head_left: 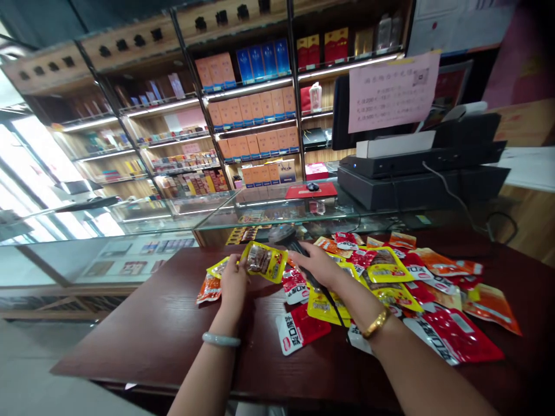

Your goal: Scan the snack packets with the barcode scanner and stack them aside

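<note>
My left hand (235,284), with a pale bangle at the wrist, grips a yellow snack packet (265,262) by its left end. The packet has a clear window showing brown contents and is raised over the dark table. My right hand (319,264) is wrapped round a black handheld barcode scanner (282,233), its grey head facing away above the packet and its cable hanging below. Beside my left hand lie an orange packet (208,289) and another yellow packet (217,268), partly hidden. Under and around my right forearm spreads a pile of red, yellow and orange packets (385,266).
A glass display counter (277,216) borders the table's far side. Behind it stand a monitor with a pink sign (392,92), a black cash register (416,179) and a mouse (313,186) on a red mat. Shelves with boxed goods (255,110) line the wall.
</note>
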`<state>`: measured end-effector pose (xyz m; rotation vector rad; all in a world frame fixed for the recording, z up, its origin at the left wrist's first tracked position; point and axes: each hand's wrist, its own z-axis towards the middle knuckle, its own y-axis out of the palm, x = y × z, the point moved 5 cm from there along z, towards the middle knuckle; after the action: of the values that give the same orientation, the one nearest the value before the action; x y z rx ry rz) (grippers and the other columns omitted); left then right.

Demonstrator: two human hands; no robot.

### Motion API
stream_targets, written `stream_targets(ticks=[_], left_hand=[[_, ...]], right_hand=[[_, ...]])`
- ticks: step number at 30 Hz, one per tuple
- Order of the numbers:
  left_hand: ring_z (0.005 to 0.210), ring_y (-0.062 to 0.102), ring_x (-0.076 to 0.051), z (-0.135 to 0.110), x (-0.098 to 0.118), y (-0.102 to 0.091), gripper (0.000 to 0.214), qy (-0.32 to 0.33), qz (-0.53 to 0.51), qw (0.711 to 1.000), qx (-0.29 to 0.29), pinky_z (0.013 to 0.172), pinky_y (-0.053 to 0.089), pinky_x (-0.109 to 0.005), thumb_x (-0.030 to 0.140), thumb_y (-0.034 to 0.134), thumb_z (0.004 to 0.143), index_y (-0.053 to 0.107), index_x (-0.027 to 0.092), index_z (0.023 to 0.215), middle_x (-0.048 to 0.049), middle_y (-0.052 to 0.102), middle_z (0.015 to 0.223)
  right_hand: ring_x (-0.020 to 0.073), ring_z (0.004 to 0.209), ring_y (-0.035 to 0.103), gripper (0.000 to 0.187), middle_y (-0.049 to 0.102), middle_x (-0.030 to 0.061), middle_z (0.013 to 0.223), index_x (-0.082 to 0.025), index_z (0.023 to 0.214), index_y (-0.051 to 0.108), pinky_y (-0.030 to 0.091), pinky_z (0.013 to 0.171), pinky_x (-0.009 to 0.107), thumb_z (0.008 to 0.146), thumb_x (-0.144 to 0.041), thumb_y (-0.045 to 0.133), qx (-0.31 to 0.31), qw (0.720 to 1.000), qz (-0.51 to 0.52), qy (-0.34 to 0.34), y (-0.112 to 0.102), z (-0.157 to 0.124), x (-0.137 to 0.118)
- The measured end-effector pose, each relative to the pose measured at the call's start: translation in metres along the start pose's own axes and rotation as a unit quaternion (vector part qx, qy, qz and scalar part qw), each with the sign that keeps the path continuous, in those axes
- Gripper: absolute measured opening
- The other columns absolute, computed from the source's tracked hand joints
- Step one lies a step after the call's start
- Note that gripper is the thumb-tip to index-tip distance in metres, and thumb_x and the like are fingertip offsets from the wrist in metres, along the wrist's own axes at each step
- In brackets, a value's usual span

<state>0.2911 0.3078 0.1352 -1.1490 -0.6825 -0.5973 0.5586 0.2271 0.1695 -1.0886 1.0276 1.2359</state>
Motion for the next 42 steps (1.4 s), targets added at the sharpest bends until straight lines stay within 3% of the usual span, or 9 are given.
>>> stream_targets(ticks=[5, 14, 18, 22, 27, 30, 33, 37, 42], left_hand=[[0.061, 0.071, -0.03, 0.0, -0.005, -0.011, 0.021, -0.033, -0.152, 0.986, 0.054, 0.078, 0.055, -0.04, 0.04, 0.071, 0.108, 0.061, 0.035, 0.091, 0.0026, 0.062, 0.054], [0.065, 0.074, -0.031, -0.001, -0.006, -0.012, 0.019, -0.041, -0.134, 0.988, 0.068, 0.081, 0.059, -0.042, 0.035, 0.073, 0.106, 0.062, 0.035, 0.091, 0.0022, 0.063, 0.058], [0.095, 0.082, -0.037, 0.005, -0.015, -0.029, 0.019, -0.056, -0.097, 0.986, 0.122, 0.095, 0.062, -0.048, 0.034, 0.071, 0.109, 0.06, 0.034, 0.093, -0.0069, 0.078, 0.086], [0.13, 0.078, -0.039, 0.01, -0.023, -0.052, 0.007, -0.068, -0.06, 0.978, 0.189, 0.12, 0.062, -0.057, 0.03, 0.061, 0.116, 0.067, 0.03, 0.112, -0.0131, 0.081, 0.118], [0.164, 0.062, -0.048, 0.002, -0.013, -0.063, 0.038, -0.021, 0.004, 0.959, 0.282, 0.142, 0.052, -0.072, 0.022, 0.063, 0.116, 0.065, 0.021, 0.154, -0.0265, 0.07, 0.168], [0.161, 0.068, -0.047, -0.002, 0.009, -0.041, 0.039, 0.052, 0.041, 0.974, 0.219, 0.142, 0.053, -0.069, 0.023, 0.062, 0.117, 0.07, 0.018, 0.154, -0.0272, 0.073, 0.167], [0.161, 0.071, -0.047, -0.005, 0.032, -0.005, 0.023, 0.101, 0.108, 0.986, 0.076, 0.142, 0.053, -0.065, 0.028, 0.07, 0.116, 0.08, 0.022, 0.137, -0.0252, 0.083, 0.156], [0.146, 0.082, -0.049, -0.019, 0.048, 0.031, 0.011, 0.135, 0.197, 0.966, -0.101, 0.131, 0.058, -0.06, 0.035, 0.08, 0.117, 0.086, 0.027, 0.113, -0.0259, 0.09, 0.141], [0.147, 0.082, -0.045, -0.037, 0.055, 0.056, 0.014, 0.168, 0.212, 0.95, -0.158, 0.129, 0.056, -0.051, 0.034, 0.086, 0.116, 0.09, 0.021, 0.118, -0.0293, 0.089, 0.147]], right_hand=[[0.0182, 0.049, 0.052, 0.052, 0.061, -0.0109, 0.057, -0.032, 0.098, 0.073, 0.043, 0.053, 0.032, 0.082, -0.077, 0.092, -0.034, 0.999, 0.003, -0.001, 0.009, -0.006, -0.005], [0.0177, 0.05, 0.052, 0.052, 0.061, -0.0109, 0.056, -0.031, 0.096, 0.075, 0.043, 0.054, 0.031, 0.081, -0.077, 0.095, -0.065, 0.998, 0.0, -0.005, 0.019, -0.015, -0.012], [0.0177, 0.049, 0.053, 0.055, 0.061, -0.0119, 0.057, -0.03, 0.102, 0.076, 0.04, 0.053, 0.03, 0.082, -0.077, 0.095, -0.048, 0.999, 0.012, -0.006, 0.01, -0.009, -0.009], [0.0157, 0.052, 0.054, 0.058, 0.064, -0.01, 0.062, -0.031, 0.09, 0.067, 0.041, 0.054, 0.03, 0.081, -0.079, 0.098, -0.03, 0.999, 0.023, -0.002, -0.006, -0.001, -0.005], [0.0134, 0.052, 0.053, 0.06, 0.063, -0.0108, 0.062, -0.03, 0.088, 0.065, 0.04, 0.052, 0.027, 0.084, -0.078, 0.102, -0.031, 0.999, 0.034, 0.002, -0.016, 0.001, -0.005], [0.0132, 0.052, 0.054, 0.059, 0.065, -0.0102, 0.062, -0.029, 0.087, 0.067, 0.042, 0.051, 0.026, 0.085, -0.074, 0.104, -0.036, 0.999, 0.031, 0.005, -0.016, 0.001, -0.006], [0.0131, 0.052, 0.056, 0.054, 0.066, -0.0097, 0.063, -0.029, 0.087, 0.066, 0.042, 0.051, 0.026, 0.089, -0.071, 0.1, -0.037, 0.999, 0.031, 0.01, -0.016, 0.003, -0.005], [0.0122, 0.051, 0.055, 0.051, 0.064, -0.0106, 0.063, -0.03, 0.086, 0.064, 0.042, 0.053, 0.026, 0.089, -0.069, 0.097, -0.044, 0.998, 0.035, 0.009, -0.012, 0.004, -0.003], [0.0135, 0.049, 0.053, 0.057, 0.063, -0.0107, 0.058, -0.03, 0.082, 0.063, 0.041, 0.052, 0.027, 0.084, -0.074, 0.1, -0.071, 0.997, 0.037, 0.004, -0.003, 0.002, -0.003]])
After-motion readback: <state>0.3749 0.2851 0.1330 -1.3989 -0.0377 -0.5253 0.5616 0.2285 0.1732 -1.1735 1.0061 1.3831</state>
